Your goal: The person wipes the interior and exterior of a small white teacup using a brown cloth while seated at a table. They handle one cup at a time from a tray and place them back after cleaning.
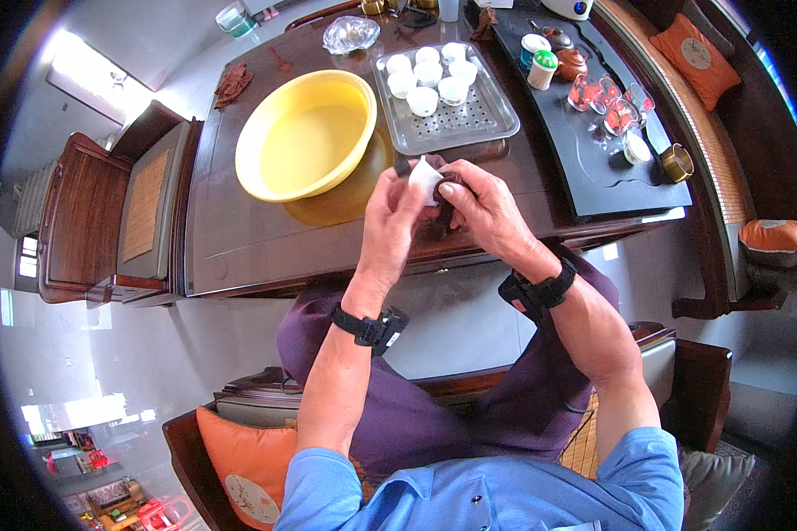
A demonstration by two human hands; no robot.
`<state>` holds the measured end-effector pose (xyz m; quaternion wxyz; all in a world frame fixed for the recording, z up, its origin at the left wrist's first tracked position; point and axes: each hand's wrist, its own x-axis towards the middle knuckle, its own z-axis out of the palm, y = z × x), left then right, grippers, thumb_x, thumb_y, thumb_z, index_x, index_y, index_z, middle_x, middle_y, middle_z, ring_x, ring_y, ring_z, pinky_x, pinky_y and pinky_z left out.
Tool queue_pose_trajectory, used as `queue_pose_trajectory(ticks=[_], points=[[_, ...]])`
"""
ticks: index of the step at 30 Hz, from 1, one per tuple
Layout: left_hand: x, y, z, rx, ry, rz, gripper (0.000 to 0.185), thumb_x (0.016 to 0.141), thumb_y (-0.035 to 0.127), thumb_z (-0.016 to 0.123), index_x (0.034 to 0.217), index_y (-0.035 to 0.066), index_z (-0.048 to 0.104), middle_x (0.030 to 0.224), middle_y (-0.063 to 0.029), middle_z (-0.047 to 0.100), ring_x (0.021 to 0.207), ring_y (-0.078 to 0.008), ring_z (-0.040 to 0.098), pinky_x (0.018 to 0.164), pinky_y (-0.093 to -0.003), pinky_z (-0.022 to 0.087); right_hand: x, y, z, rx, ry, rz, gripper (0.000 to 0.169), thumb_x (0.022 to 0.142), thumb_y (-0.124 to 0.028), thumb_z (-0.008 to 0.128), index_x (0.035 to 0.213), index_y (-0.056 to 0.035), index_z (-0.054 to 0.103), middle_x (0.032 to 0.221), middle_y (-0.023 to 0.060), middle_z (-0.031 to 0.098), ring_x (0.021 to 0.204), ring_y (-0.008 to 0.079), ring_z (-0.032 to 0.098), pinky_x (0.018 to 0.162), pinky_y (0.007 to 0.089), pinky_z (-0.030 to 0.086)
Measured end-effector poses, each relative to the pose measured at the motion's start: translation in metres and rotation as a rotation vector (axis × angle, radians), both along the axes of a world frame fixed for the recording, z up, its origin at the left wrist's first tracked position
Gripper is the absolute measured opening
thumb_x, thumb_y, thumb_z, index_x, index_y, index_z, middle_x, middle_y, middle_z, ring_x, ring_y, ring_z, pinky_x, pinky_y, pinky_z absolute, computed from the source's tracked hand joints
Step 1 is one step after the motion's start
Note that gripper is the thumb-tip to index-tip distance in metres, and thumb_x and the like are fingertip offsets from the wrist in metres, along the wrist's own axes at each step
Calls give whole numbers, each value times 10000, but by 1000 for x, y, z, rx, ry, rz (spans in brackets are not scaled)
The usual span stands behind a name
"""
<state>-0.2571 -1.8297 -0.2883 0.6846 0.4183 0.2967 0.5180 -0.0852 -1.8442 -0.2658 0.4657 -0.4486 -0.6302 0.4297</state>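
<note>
My left hand [393, 216] grips a small white cup [425, 179], tilted on its side above the table's front edge. A dark brown cloth [446, 199] is bunched in my right hand [488, 209], its thumb pressing the cloth against the cup's rim. Just beyond my hands lies a perforated steel tray [451, 129], with several white cups [422, 101] grouped toward its far side. Left of the tray stands a yellow plastic basin [252, 152] with what looks like shallow water in it. How far the cloth reaches into the cup is hidden by my fingers.
A black tea tray [591, 166] on the right carries brown teapots [570, 64], a green-lidded container [542, 70], red-patterned glasses [619, 118] and a brass cup [677, 162]. A brown cloth [234, 86] and a clear plastic bag [351, 34] lie toward the back. A wooden chair [106, 219] stands left.
</note>
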Motion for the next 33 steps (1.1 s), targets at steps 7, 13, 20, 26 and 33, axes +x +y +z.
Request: queue_pose_trajectory(ticks=[7, 13, 20, 26, 33], points=[[-10, -2, 7, -233, -141, -182, 327, 1064, 339, 535, 1168, 41, 617, 982, -42, 681, 865, -146, 662, 786, -290, 559, 4, -4, 0, 367, -248, 40, 163, 920, -84, 617, 1068, -18, 618, 972, 198, 650, 922, 436, 644, 785, 446, 526], [1, -3, 6, 62, 64, 113, 309, 1030, 263, 615, 1238, 34, 597, 1033, -35, 684, 956, -129, 644, 842, -290, 550, -8, -5, -5, 243, -214, -50, 169, 914, -83, 638, 1060, 1, 620, 948, 208, 657, 913, 438, 653, 765, 440, 535], [-11, 0, 8, -302, -112, -201, 411, 1065, 449, 493, 1136, 57, 594, 923, -38, 665, 737, -154, 649, 700, -290, 549, -3, -7, -6, 193, -209, -63, 201, 924, -89, 650, 1097, 14, 650, 963, 214, 686, 897, 406, 680, 762, 421, 537], [-10, 2, -4, -68, -53, -89, 382, 1062, 364, 529, 1276, 54, 593, 1127, -44, 666, 947, -153, 652, 830, -315, 559, -7, -8, -8, 173, -168, -74, 254, 937, -81, 639, 1171, 17, 649, 864, 186, 689, 762, 287, 695, 684, 384, 532], [-12, 1, 7, -161, -40, -70, 357, 1052, 361, 557, 1227, 52, 600, 1026, -38, 679, 855, -134, 665, 767, -278, 559, -6, -5, -11, -206, 202, -17, 256, 984, -125, 636, 1188, 28, 658, 765, 40, 675, 602, 52, 594, 519, 243, 476]])
